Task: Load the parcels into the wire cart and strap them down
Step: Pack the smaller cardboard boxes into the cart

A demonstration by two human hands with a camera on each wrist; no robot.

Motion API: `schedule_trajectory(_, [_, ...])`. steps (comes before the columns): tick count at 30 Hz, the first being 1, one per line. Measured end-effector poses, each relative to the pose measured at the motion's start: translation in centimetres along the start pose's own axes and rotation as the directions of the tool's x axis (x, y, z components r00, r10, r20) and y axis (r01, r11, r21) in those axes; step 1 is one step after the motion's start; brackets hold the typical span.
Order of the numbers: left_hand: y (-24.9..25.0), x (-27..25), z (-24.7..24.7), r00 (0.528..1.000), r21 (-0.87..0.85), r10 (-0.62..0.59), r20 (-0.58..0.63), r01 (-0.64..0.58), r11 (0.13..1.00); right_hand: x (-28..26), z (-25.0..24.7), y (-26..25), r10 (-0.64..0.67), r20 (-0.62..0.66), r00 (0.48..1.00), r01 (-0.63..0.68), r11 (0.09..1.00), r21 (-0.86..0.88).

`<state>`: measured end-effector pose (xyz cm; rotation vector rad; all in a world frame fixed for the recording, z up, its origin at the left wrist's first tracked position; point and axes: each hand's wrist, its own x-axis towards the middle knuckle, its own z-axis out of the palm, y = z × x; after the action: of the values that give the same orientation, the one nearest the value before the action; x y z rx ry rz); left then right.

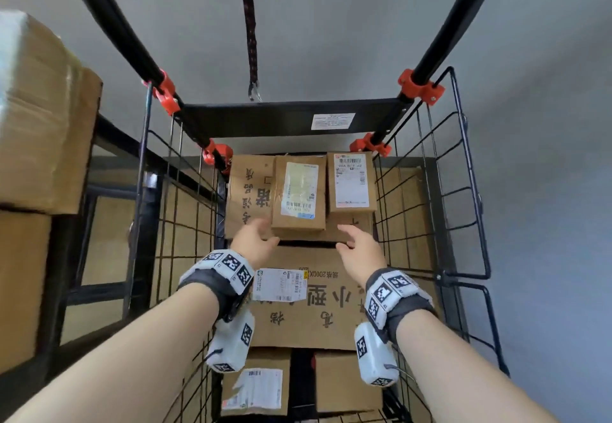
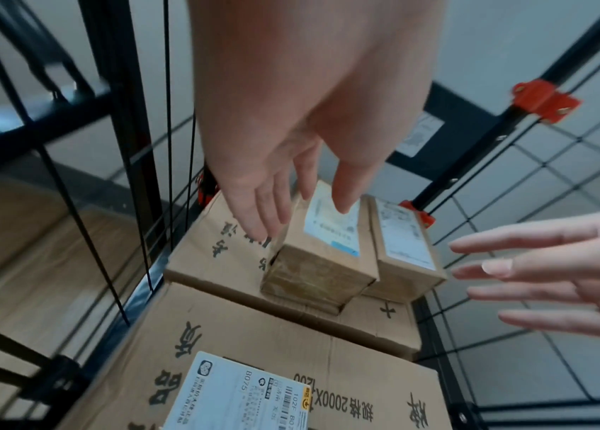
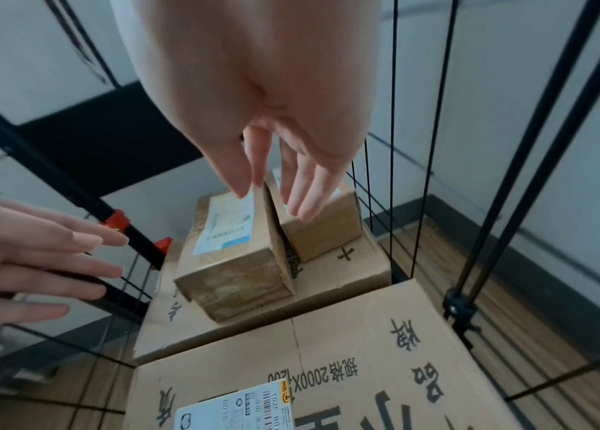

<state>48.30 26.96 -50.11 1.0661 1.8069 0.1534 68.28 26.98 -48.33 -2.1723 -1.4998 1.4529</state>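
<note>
Inside the black wire cart (image 1: 463, 190) cardboard parcels are stacked. A small taped parcel (image 1: 299, 195) (image 2: 322, 256) (image 3: 232, 256) with a pale label lies on a flat carton (image 1: 246, 187), beside another small labelled parcel (image 1: 351, 182) (image 2: 405, 250) (image 3: 322, 229). My left hand (image 1: 256, 238) (image 2: 283, 200) hovers at the taped parcel's left edge with straight fingers, holding nothing. My right hand (image 1: 356, 247) (image 3: 276, 186) is spread just off its right side, empty. A dark bungee strap (image 1: 250, 25) with a metal hook (image 1: 254, 90) hangs from above.
A large printed carton (image 1: 314, 303) lies nearer to me, with smaller parcels (image 1: 255, 386) below it. Big cardboard boxes (image 1: 36, 118) sit on a black shelf at the left. Red clamps (image 1: 420, 86) join the cart's black handle bars. A grey wall stands behind.
</note>
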Motion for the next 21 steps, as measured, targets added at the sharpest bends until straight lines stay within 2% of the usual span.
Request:
schedule_trajectory(5, [2.2, -9.5, -2.4, 0.993, 0.177, 0.116, -0.021, -0.111, 0.978, -7.4, -2.7, -2.7, -0.127, 0.047, 0.991, 0.134, 0.969, -0.21])
schedule_trajectory(11, [2.9, -21.7, -5.6, 0.964, 0.29, 0.228, -0.139, -0.18, 0.94, -16.7, -4.7, -6.8, -0.284, 0.086, 0.955, 0.293, 0.86, -0.417])
schedule_trajectory(17, [1.6, -32.1, -10.2, 0.916, 0.368, 0.256, -0.309, -0.133, 0.92, -25.7, -5.3, -12.3, -0.48, 0.134, 0.867, 0.47, 0.699, -0.539])
schedule_trajectory(21, [0.8, -37.6, -13.9, 0.864, 0.397, 0.277, -0.42, -0.099, 0.912, -30.6, -4.4, -16.4, -0.578, 0.195, 0.792, 0.562, 0.567, -0.603])
